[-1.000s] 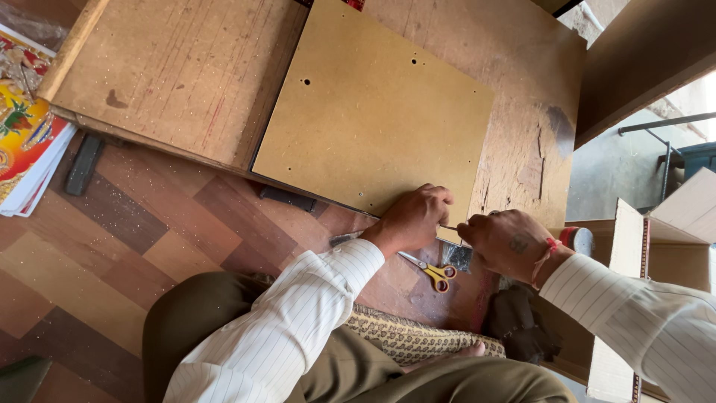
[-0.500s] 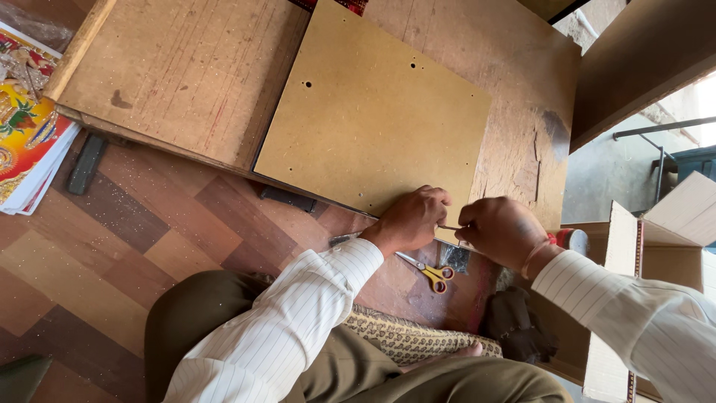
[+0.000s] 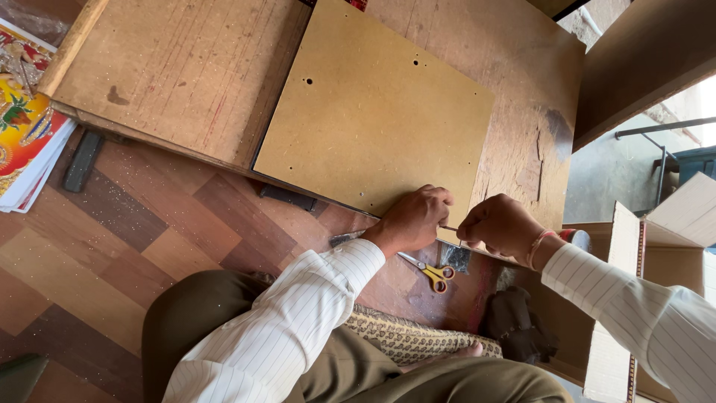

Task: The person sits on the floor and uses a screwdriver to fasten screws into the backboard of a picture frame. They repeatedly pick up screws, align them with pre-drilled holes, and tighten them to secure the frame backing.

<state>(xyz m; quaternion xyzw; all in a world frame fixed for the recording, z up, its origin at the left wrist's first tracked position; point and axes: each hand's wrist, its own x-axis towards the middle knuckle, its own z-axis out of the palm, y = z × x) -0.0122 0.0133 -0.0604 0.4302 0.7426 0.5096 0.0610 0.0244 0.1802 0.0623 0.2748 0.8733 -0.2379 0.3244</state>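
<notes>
Sitting on a patterned wood-look floor, a person in a white striped shirt and olive trousers worked at the near edge of a tan board, seen from above. That board lay in the upper middle of the frame, on top of a larger, worn wooden panel that reached to the upper left and upper right. A few small holes dotted the board's surface.

Both hands met at the board's lower right corner, almost touching. The left hand was curled closed, knuckles up, pressing on the board's edge. The right hand was pinched shut just to its right, with a red thread at the wrist. A thin metal piece ran between them; it was too small to tell whether it was a nail, a pin or a blade, and which hand truly gripped it could not be told.

Yellow-handled scissors lay on the floor just below the hands, untouched. A stack of bright printed pictures sat at the far left edge. An open cardboard box stood at the lower right.

Judging by the pose, the step in hand was fixing or marking something at the board's edge. A next move would likely call for a steady left hand on the board and fine control from the right fingertips.
</notes>
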